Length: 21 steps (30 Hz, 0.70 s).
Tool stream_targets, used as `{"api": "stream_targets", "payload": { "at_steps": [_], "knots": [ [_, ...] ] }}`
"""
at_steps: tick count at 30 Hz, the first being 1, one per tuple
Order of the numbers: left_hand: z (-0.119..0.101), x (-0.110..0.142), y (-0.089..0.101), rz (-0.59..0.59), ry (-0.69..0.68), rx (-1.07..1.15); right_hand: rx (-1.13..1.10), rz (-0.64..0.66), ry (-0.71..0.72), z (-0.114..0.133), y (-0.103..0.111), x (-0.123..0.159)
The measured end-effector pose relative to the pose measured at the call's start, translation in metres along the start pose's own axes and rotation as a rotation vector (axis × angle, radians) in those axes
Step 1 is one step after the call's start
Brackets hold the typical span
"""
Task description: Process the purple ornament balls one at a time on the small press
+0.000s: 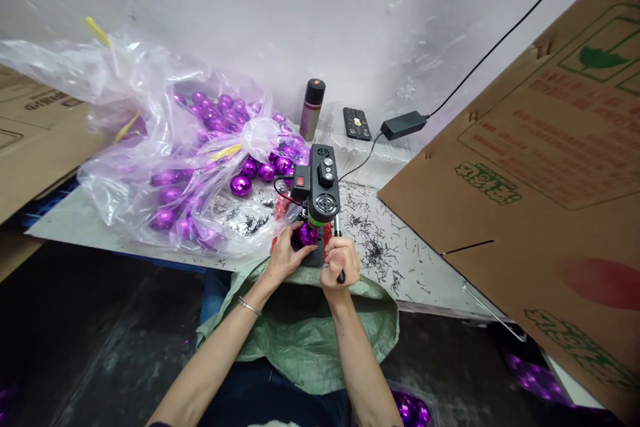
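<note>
A shiny purple mirrored ball (309, 234) sits under the head of a small black bench drill press (324, 177). My left hand (286, 257) has its thumb and fingers around the near left side of the ball. The fist of my right hand (341, 263) is wrapped round the machine's lever handle (337, 223), whose black end pokes out below. Whether the tool tip touches the ball is hidden by the machine's head. Red material (327, 233) shows on both sides of the base.
Clear plastic bags (145, 147) of purple balls cover the table's left. Behind stand a spray can (313, 110), a phone (356, 123) and a power adapter (403, 125) with its cord. Dark shavings (375, 250) litter the tabletop. A cardboard box (525, 193) leans in from the right; green woven cloth (300, 340) hangs in front.
</note>
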<state>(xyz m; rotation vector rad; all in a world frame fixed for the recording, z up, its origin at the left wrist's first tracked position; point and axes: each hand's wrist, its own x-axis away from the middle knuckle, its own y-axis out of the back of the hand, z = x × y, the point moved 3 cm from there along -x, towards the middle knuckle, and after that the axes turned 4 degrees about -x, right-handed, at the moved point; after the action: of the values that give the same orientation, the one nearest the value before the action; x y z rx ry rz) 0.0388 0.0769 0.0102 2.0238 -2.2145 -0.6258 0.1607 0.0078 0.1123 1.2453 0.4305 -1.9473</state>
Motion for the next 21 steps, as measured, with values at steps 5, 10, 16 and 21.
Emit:
{"api": "stream_targets", "payload": {
  "at_steps": [5,10,16,21],
  "knots": [
    [-0.001,0.000,0.000,0.000,-0.008,0.000,-0.027,-0.010,0.016,-0.006,-0.001,0.006],
    [0.000,0.000,0.000,0.004,-0.008,-0.005,-0.040,-0.024,0.023,-0.010,-0.002,0.011],
    [0.000,-0.003,-0.001,0.009,-0.019,0.001,-0.047,-0.047,0.025,-0.011,-0.004,0.011],
    [0.001,-0.004,-0.001,0.010,-0.014,-0.012,-0.048,-0.037,0.043,-0.012,-0.005,0.012]
  ]
}}
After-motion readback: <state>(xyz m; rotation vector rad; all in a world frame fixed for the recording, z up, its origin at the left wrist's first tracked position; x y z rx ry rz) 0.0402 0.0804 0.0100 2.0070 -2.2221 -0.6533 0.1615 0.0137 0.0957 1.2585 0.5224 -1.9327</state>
